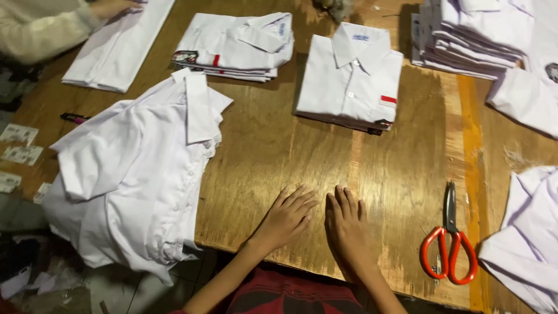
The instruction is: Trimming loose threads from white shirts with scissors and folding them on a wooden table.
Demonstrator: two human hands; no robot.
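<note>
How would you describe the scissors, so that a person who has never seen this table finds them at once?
Start at the wooden table and go to its near edge, where the person's right hand lies flat beside the left hand. Just right of that hand lie the scissors, blades pointing away. Their bright orange handles set them apart from the white shirts all around.
</note>
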